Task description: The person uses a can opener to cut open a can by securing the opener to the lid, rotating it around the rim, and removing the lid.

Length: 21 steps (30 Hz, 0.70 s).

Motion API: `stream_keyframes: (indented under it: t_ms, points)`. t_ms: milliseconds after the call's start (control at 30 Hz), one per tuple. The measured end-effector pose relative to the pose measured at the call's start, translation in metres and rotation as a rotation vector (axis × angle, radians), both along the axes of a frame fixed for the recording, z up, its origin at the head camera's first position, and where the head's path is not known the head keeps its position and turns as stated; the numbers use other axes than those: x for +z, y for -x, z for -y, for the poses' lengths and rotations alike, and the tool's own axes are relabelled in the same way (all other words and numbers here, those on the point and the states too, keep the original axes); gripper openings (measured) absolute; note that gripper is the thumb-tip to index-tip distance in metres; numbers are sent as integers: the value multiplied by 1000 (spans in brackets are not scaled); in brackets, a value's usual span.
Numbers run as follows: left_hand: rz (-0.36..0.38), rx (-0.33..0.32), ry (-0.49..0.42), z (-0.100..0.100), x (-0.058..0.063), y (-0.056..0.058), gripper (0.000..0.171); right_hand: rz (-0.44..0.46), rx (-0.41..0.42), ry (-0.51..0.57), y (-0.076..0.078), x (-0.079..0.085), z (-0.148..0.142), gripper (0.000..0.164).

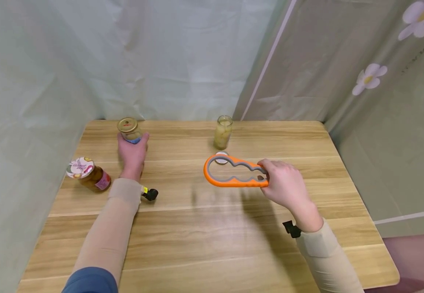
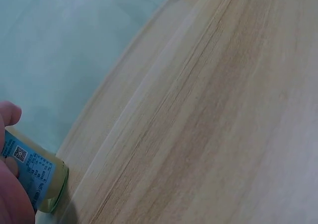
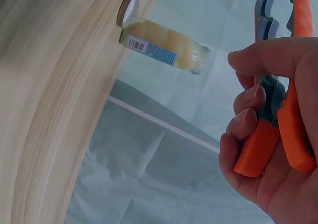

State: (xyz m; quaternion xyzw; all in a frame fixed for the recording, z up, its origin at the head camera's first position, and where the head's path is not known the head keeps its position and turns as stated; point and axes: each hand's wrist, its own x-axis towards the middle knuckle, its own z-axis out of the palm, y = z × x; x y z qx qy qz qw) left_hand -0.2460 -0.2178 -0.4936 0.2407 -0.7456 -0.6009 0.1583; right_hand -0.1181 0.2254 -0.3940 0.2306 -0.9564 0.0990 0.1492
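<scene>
At the far left of the table, my left hand (image 1: 133,154) grips a glass jar (image 1: 127,125) with a gold lid. In the left wrist view the jar's blue label (image 2: 31,170) shows beside the fingers; the lid is out of that view. My right hand (image 1: 287,183) holds an orange and grey jar opener (image 1: 234,184) by its handles, raised above the table. The right wrist view shows fingers curled round the orange handles (image 3: 256,152). Beyond the opener stands a lidless jar of pale fruit (image 1: 223,134), with a loose lid (image 1: 221,160) lying in front of it.
A jar with a patterned white lid (image 1: 96,179) and dark contents stands near the left edge of the wooden table (image 1: 204,244), beside my left forearm. Pale curtains (image 1: 182,61) hang close behind the table's back edge.
</scene>
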Motion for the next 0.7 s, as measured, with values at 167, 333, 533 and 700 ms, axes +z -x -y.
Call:
stream_keyframes:
  t_ms: [167,333,533,700]
  points:
    - [-26,-1,-7,0,0,0,83,5,-2,10,-1,-2,-2,30]
    - [-47,-24,-15,2,0,-1,80,11,-1,16,0,-3,-2,29]
    - [-51,-75,-28,2,1,-4,81,14,1,18,1,-3,0,29]
    - [-61,-94,-7,-1,1,-10,83,17,4,19,1,-4,3,30]
